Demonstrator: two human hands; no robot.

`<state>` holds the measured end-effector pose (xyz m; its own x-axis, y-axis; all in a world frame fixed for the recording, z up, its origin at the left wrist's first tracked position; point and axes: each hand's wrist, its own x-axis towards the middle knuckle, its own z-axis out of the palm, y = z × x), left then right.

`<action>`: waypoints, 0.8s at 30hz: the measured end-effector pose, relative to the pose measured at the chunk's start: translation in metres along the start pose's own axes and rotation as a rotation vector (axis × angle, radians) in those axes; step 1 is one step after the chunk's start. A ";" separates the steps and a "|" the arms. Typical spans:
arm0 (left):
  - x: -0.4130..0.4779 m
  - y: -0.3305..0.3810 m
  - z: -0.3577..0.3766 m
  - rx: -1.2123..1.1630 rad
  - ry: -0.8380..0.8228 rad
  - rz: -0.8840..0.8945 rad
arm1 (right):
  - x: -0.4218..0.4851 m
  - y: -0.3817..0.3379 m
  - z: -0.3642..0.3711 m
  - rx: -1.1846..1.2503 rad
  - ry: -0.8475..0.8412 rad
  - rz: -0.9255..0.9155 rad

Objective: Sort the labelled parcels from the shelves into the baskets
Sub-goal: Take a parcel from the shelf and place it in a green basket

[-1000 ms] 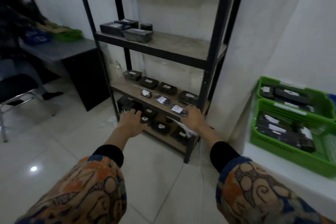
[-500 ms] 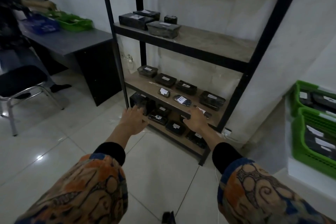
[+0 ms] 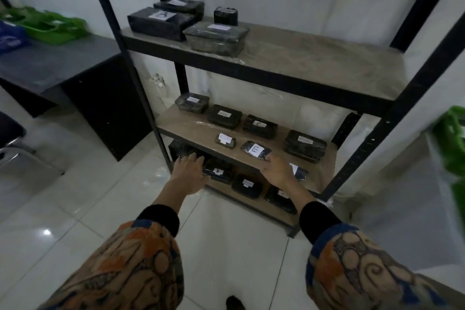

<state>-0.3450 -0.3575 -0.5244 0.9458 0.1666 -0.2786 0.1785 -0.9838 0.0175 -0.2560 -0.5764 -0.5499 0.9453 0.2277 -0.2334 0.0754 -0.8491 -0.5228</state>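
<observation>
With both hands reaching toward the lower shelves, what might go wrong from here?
The right hand hovers between the E parcel and another parcel at the shelf's front edge; a careless grab could knock either off. Several labels, like the one on the right-hand box, look blurred, so a parcel might be mis-sorted.

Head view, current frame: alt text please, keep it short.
Two bare hands, the left hand and the right hand, reach open and empty toward a black metal shelf rack holding black wrapped parcels with white labels. The right is near a parcel marked E on the middle shelf; green baskets sit on a desk at left.
</observation>
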 end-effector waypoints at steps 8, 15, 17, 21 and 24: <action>0.077 -0.036 -0.009 0.013 -0.042 0.100 | 0.053 -0.034 0.021 -0.020 -0.006 0.064; 0.158 -0.085 0.001 -0.005 -0.129 0.221 | 0.101 -0.066 0.067 -0.041 0.033 0.170; 0.185 -0.096 0.009 -0.014 -0.151 0.263 | 0.116 -0.071 0.084 -0.032 0.063 0.206; 0.237 -0.113 0.031 -0.051 -0.171 0.333 | 0.150 -0.079 0.116 0.043 0.119 0.286; 0.265 -0.118 0.053 -0.093 -0.155 0.368 | 0.175 -0.078 0.139 0.115 0.167 0.317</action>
<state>-0.1297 -0.2007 -0.6510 0.9003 -0.2143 -0.3790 -0.1338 -0.9645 0.2277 -0.1403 -0.4041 -0.6646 0.9555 -0.1263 -0.2666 -0.2560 -0.8040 -0.5367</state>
